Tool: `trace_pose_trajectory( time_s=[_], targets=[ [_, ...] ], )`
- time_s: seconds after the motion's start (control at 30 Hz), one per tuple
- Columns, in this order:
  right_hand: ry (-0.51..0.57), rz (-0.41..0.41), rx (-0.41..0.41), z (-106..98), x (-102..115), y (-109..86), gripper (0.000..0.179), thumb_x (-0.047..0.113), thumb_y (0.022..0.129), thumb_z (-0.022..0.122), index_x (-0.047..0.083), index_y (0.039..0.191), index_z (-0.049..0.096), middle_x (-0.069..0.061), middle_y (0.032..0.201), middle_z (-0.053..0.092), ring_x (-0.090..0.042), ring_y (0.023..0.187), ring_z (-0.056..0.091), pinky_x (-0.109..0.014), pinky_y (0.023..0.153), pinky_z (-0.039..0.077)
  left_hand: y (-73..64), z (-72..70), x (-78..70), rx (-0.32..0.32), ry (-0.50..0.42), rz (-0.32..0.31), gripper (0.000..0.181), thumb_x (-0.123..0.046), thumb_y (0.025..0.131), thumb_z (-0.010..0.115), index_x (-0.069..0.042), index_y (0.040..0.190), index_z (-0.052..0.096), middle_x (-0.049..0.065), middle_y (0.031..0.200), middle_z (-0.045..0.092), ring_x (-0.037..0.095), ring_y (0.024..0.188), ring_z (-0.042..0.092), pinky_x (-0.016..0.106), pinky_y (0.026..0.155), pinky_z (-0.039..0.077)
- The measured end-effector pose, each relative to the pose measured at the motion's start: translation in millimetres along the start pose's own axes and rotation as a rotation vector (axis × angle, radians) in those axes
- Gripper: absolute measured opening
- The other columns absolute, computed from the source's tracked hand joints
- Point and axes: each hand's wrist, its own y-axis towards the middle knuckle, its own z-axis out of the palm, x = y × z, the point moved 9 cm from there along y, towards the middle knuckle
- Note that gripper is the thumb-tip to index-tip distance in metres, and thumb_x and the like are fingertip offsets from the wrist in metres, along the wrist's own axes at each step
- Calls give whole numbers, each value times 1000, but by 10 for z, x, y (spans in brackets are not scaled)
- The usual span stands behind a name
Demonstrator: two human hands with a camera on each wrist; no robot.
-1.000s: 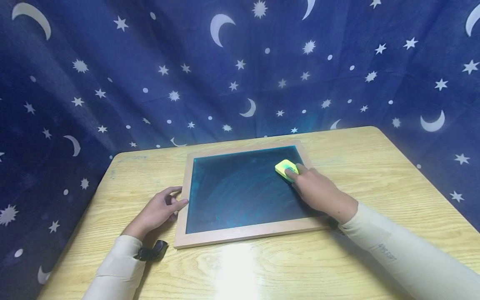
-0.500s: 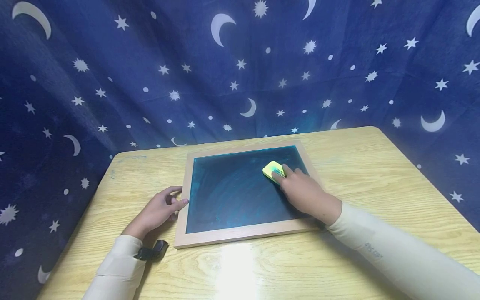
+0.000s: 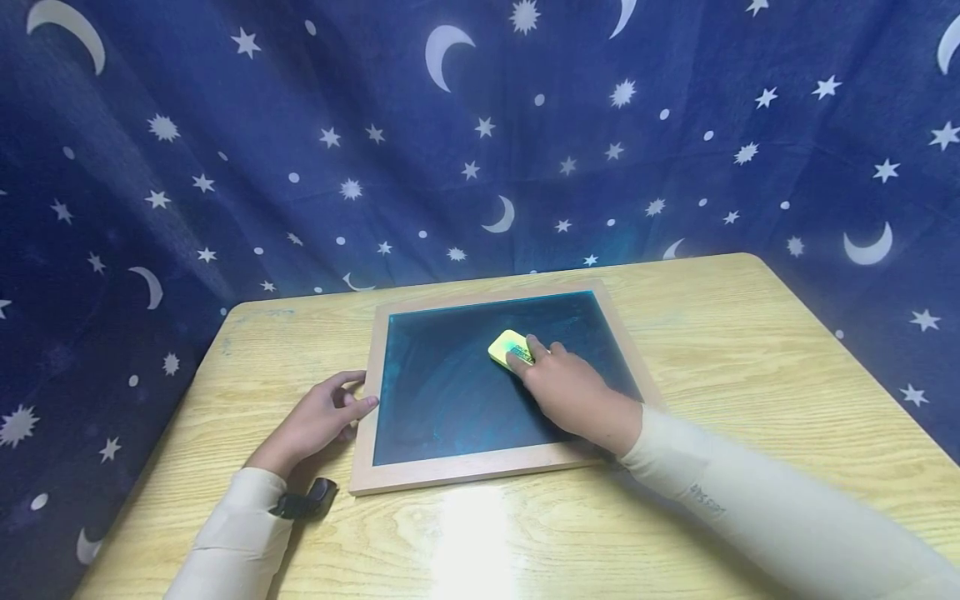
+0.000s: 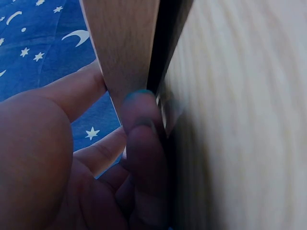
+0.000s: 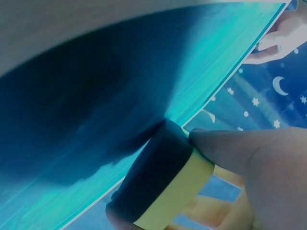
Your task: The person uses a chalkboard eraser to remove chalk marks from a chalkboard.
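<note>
A framed chalkboard (image 3: 450, 400) lies on the table, its dark surface hazed with faint blue-green chalk smears. My right hand (image 3: 573, 392) grips a yellow chalkboard eraser (image 3: 512, 348) over the middle of the board. In the right wrist view, the eraser's dark felt side (image 5: 156, 167) faces the board and my thumb presses on its end. My left hand (image 3: 318, 421) holds the left side of the wooden frame (image 3: 365, 442). The left wrist view has one digit at the frame's upper edge (image 4: 127, 43) and a curled fingertip, tinted blue-green, at its lower edge.
The wooden table (image 3: 712, 325) has blue chalk marks near its far left corner. A dark blue curtain (image 3: 375, 167) with moons and stars hangs behind and on both sides. A black strapped device (image 3: 306, 502) sits at the left wrist.
My right hand has slid the eraser leftward and slightly nearer, from the board's upper right to its middle. My left hand has stayed at the frame.
</note>
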Motion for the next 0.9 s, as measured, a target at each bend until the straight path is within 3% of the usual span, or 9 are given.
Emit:
trace_pose_trajectory(
  time_s=[0.33,0.57,0.9],
  targets=[
    [-23,-19,56,-1,342,69,51,-2,96,62,15,144,55,-27,144,51,-44,106,64,-45,76,59,16,-5,1,3,17,5,75,-42,96,66,-1,152,36,9,90,61,18,66,60,33,65,50],
    [-71,-81,43,-7,608,82,54,2,94,66,19,144,55,-23,145,52,-39,105,65,-40,77,59,8,1,5,7,25,-3,77,-45,96,65,-2,152,35,9,91,62,18,66,61,32,64,51],
    [16,-68,21,15,592,95,49,3,98,60,18,144,55,-24,142,54,-42,107,66,-44,78,60,7,8,7,3,27,-3,77,-44,96,66,-3,153,35,9,92,61,18,66,61,33,64,50]
  ],
)
